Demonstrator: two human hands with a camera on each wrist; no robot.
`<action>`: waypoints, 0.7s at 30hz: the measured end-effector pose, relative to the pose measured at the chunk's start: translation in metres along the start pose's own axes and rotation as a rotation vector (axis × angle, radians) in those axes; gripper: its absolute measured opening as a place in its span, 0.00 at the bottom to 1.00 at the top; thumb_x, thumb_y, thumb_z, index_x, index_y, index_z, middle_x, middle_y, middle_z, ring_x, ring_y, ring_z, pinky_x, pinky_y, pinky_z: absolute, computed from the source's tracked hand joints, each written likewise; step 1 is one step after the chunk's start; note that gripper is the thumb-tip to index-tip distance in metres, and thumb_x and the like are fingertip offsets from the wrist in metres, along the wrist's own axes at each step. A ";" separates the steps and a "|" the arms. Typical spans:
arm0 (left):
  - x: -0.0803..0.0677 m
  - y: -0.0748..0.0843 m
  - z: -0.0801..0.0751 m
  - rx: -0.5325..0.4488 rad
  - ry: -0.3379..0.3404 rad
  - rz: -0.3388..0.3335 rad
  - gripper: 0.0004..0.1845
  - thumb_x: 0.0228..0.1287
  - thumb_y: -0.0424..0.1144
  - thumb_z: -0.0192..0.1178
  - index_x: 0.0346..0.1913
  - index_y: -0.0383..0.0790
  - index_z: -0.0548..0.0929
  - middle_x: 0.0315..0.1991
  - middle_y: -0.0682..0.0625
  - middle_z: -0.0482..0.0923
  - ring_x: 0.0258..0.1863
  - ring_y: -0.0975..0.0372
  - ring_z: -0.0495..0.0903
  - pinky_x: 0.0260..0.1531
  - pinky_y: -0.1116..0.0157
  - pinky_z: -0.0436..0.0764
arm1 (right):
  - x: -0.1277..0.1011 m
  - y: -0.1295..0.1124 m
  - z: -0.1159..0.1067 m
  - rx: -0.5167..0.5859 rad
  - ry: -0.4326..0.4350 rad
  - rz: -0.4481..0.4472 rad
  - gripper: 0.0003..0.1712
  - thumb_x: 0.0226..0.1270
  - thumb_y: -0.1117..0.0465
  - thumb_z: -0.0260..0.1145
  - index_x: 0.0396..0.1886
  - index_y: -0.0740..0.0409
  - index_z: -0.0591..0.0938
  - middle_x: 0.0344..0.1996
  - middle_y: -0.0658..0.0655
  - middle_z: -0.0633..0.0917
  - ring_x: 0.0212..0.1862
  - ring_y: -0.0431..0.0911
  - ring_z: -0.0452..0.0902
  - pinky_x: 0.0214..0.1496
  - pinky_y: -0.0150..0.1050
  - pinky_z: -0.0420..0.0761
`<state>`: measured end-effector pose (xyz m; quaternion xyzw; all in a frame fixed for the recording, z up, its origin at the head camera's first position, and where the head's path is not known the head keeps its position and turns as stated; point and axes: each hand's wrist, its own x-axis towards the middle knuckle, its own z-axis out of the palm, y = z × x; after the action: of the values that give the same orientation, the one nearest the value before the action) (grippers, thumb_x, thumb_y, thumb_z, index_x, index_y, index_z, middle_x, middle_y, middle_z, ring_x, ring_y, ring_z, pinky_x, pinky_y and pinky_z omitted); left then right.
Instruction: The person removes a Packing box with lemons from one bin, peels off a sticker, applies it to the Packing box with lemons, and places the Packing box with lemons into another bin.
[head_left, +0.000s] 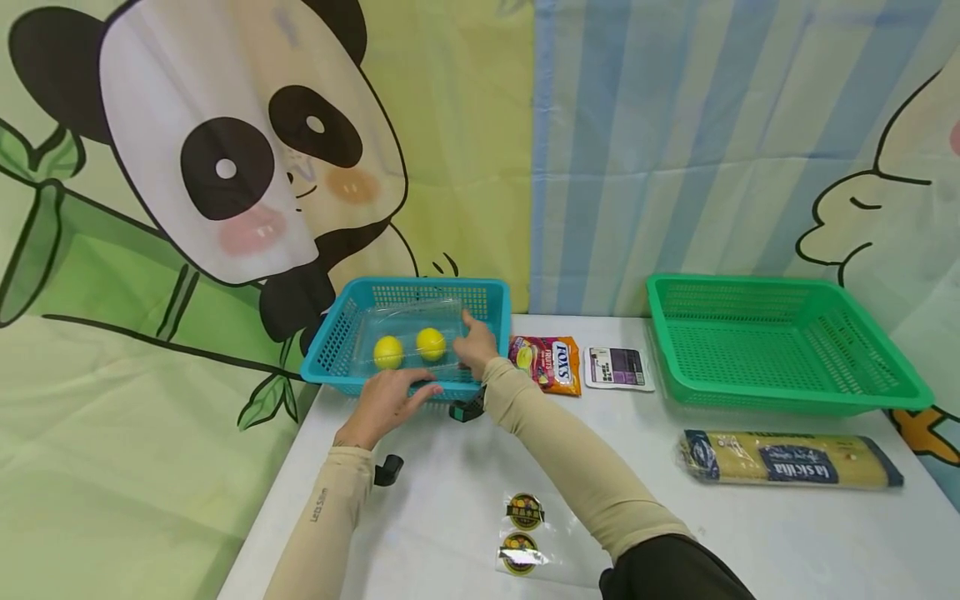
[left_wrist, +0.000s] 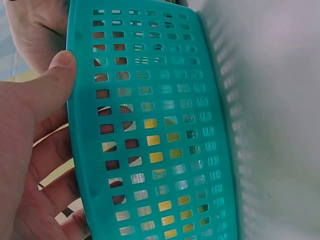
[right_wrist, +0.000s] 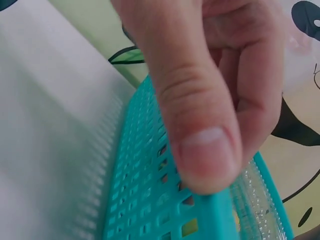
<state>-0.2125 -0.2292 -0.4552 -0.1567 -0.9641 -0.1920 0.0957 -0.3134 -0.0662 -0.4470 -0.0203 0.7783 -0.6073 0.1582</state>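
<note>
In the head view, a blue plastic basket at the back left holds a clear plastic container. Two yellow balls show through the container. My left hand is at the basket's front rim; the left wrist view shows its thumb against the rim, with the other fingers on the inner side, partly hidden by the perforated wall. At the container's right end is my right hand, index finger extended. Seen from the right wrist, the thumb lies over the basket's rim and the other fingers bend loosely above the container.
Right of the blue basket lie an orange FOX'S candy bag and a white-and-purple packet. A green basket stands farther right, behind a pack of spaghetti. Near the front is clear plastic film with two round stickers.
</note>
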 end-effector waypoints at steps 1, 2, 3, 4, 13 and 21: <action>0.000 0.000 0.000 0.004 0.000 0.000 0.16 0.69 0.54 0.63 0.48 0.48 0.90 0.36 0.52 0.90 0.27 0.63 0.85 0.36 0.56 0.86 | -0.001 -0.001 0.000 -0.001 0.003 0.004 0.41 0.75 0.71 0.50 0.83 0.42 0.53 0.82 0.56 0.55 0.13 0.39 0.53 0.36 0.52 0.84; 0.000 0.000 0.000 0.005 -0.001 0.000 0.16 0.69 0.54 0.63 0.48 0.48 0.90 0.36 0.52 0.90 0.27 0.63 0.85 0.36 0.56 0.86 | -0.001 -0.002 0.000 0.000 0.006 0.007 0.41 0.75 0.71 0.50 0.83 0.42 0.53 0.82 0.56 0.55 0.13 0.39 0.53 0.35 0.50 0.84; 0.000 -0.001 0.001 0.008 -0.001 0.001 0.16 0.69 0.54 0.63 0.48 0.49 0.90 0.36 0.52 0.90 0.28 0.63 0.85 0.36 0.56 0.86 | -0.002 -0.003 0.000 0.001 0.008 0.013 0.41 0.75 0.71 0.50 0.83 0.41 0.54 0.82 0.55 0.55 0.13 0.39 0.53 0.32 0.48 0.83; 0.000 -0.001 0.001 0.010 -0.001 0.001 0.16 0.69 0.54 0.63 0.49 0.49 0.90 0.36 0.52 0.90 0.28 0.62 0.85 0.36 0.56 0.86 | -0.001 -0.003 0.000 0.003 0.010 0.018 0.41 0.75 0.70 0.50 0.83 0.41 0.54 0.82 0.55 0.55 0.13 0.39 0.53 0.29 0.45 0.81; 0.000 -0.001 0.002 0.005 -0.002 0.004 0.15 0.70 0.53 0.63 0.49 0.49 0.90 0.41 0.51 0.90 0.33 0.59 0.87 0.39 0.55 0.86 | -0.004 -0.009 -0.009 0.046 -0.027 0.011 0.39 0.78 0.69 0.48 0.83 0.41 0.53 0.82 0.54 0.54 0.12 0.40 0.52 0.18 0.35 0.67; -0.001 0.000 0.001 0.002 -0.010 0.000 0.16 0.70 0.52 0.63 0.51 0.48 0.89 0.42 0.51 0.90 0.34 0.58 0.87 0.37 0.56 0.86 | -0.014 -0.029 -0.023 0.110 -0.037 -0.061 0.38 0.79 0.68 0.47 0.83 0.43 0.51 0.82 0.52 0.52 0.12 0.40 0.53 0.21 0.36 0.71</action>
<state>-0.2115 -0.2290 -0.4560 -0.1578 -0.9647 -0.1904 0.0910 -0.3111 -0.0493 -0.4117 -0.0463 0.7397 -0.6531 0.1550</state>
